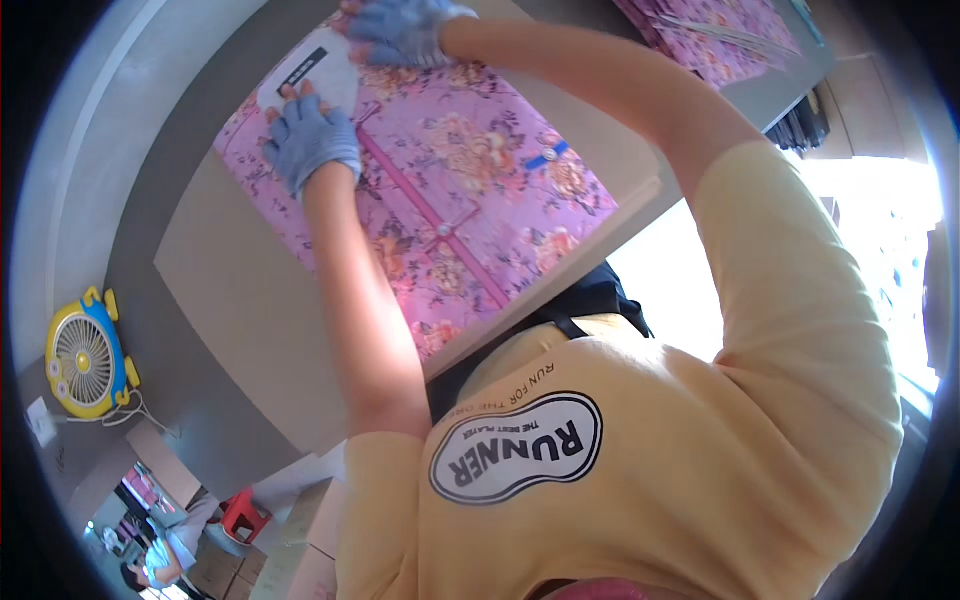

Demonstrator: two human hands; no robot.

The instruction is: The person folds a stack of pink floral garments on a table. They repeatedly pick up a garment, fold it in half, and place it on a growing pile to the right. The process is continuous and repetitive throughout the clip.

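Lilac-pink floral cloth [480,145] lies flat and slantwise on the grey-beige surface [220,260], its near edge by the wearer's body, perhaps so both arms can reach across it. At its far end I see a white piece [340,85] with a dark label [303,70]. The gloved left hand [310,138] rests palm down there, its grip spread wide and pinching nothing; I judge that this flat contact steadies the layers. The gloved right hand [405,32] lies beside the white piece at the far edge; I cannot tell whether its grip closes on anything, with the fingertips blurred. The pink trim [406,185] and blue tab [547,155] face up, probably because the cloth's front is laid uppermost.
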